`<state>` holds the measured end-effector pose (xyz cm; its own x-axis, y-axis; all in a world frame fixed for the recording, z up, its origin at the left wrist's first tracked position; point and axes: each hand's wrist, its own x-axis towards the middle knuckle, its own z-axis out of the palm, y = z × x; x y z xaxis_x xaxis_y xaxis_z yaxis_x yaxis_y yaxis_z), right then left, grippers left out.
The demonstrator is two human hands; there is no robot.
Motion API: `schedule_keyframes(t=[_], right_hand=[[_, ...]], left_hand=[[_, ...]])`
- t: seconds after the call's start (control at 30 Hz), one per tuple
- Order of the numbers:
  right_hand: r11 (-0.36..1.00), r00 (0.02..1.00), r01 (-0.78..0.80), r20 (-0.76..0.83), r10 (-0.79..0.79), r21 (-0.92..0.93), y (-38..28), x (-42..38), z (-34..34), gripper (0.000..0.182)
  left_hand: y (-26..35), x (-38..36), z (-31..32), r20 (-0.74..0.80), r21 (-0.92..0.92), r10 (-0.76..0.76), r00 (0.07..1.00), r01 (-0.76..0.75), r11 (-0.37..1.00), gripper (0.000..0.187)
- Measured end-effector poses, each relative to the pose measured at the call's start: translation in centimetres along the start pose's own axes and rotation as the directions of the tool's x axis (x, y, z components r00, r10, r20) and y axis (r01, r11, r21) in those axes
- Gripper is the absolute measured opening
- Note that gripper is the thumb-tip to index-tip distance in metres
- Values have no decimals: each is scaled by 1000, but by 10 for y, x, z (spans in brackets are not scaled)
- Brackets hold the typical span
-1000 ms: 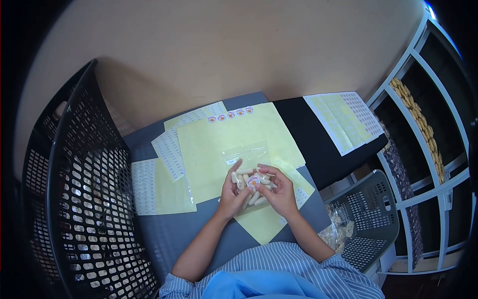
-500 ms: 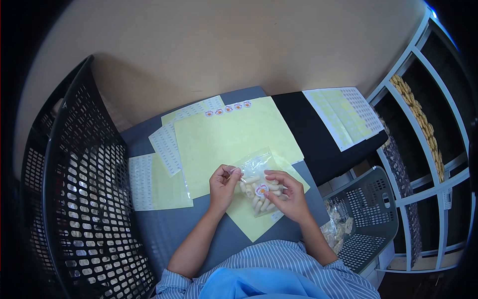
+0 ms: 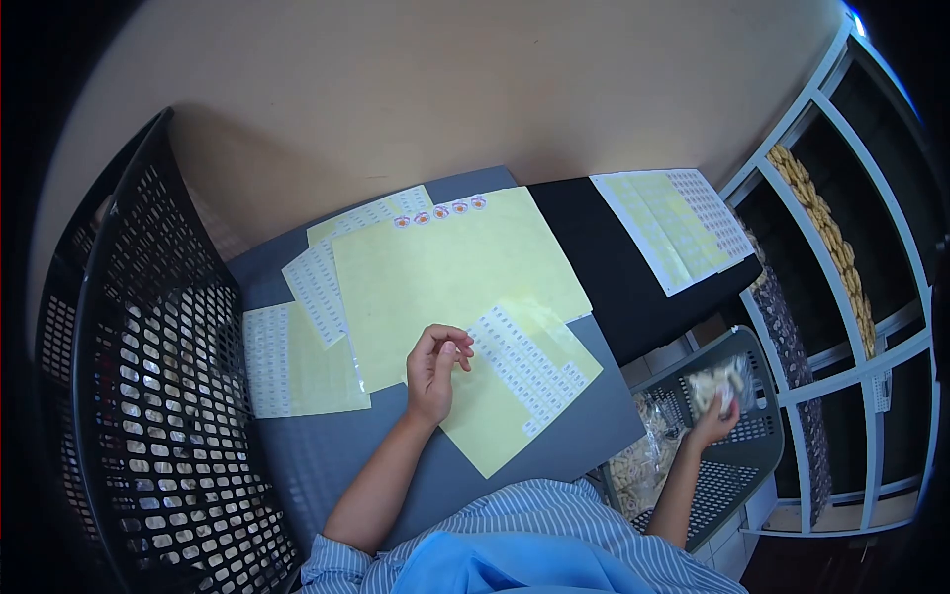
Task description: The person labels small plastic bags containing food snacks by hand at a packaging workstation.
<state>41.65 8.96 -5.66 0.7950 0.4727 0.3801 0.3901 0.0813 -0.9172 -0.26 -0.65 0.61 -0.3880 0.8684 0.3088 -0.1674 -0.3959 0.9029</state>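
My right hand (image 3: 714,424) grips a clear plastic bag of pale stick-shaped pieces (image 3: 730,381) over the dark green basket (image 3: 767,445) on the right. Inside that basket lie several similar bags (image 3: 643,455). My left hand (image 3: 433,371) hovers above the table with loosely curled fingers, thumb apart, and nothing in it. Beside it, a sheet of small printed labels (image 3: 524,361) lies at an angle. Behind is a large yellowish backing sheet (image 3: 455,267) with a row of several round stickers (image 3: 440,212) along its top edge.
Further label sheets (image 3: 297,361) overlap on the grey table (image 3: 327,455) at left. A sheet with round stickers (image 3: 683,228) lies on the black surface (image 3: 604,267). A tall black perforated basket (image 3: 178,346) stands left. At right is a shelf rack (image 3: 831,396) with packed goods.
My right hand has carried the bag from the table rightward to over the basket. My left hand has let go of the bag and stays near its place; the label sheet is uncovered.
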Motion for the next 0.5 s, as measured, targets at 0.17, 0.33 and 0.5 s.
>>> schedule_keyframes(t=[0.17, 0.33, 0.5], right_hand=[[808, 962, -268, -104, 251, -525, 172, -33, -75, 47], [675, 854, -450, -62, 516, -585, 194, -67, -83, 60], [591, 972, 172, 38, -232, -788, 170, 21, -41, 80]], left_hand=[[5, 0, 4, 22, 41, 66, 998, -67, 997, 12], [39, 7, 9, 3, 84, 141, 990, -141, 986, 10], [101, -13, -10, 238, 557, 71, 969, -196, 807, 13]])
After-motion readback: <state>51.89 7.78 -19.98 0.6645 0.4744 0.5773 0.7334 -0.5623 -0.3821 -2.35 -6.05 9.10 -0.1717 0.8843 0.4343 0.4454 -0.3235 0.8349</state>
